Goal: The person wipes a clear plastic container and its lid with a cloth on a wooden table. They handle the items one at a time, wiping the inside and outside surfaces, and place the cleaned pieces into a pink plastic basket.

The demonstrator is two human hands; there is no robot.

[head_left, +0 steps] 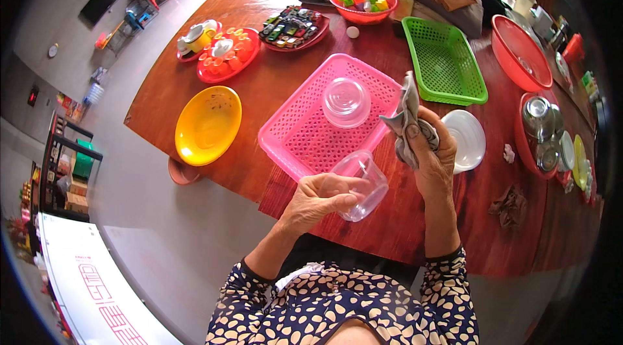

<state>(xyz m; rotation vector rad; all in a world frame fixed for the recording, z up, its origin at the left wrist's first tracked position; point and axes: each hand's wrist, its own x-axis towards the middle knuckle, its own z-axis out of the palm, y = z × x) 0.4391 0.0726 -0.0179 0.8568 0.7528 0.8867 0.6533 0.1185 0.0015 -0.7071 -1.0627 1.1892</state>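
Observation:
My left hand (319, 201) is closed around a clear plastic cup (368, 197), tilted over the near edge of a pink perforated basket (285, 126). Raised to the right of that cup, my right hand (429, 150) grips a crumpled grey cloth (409, 126). The cloth and the cup are apart. Inside the pink basket stands a clear round plastic container (347, 102). Just beyond my right hand sits a white translucent bowl (468, 141).
A yellow bowl (209, 126) lies left of the basket, and a green basket (448, 63) stands at the far right. Red plates with orange cups (224, 53) and small dark items (295, 27) are farther back. A red basin (521, 53) and crumpled brown paper (508, 207) lie right.

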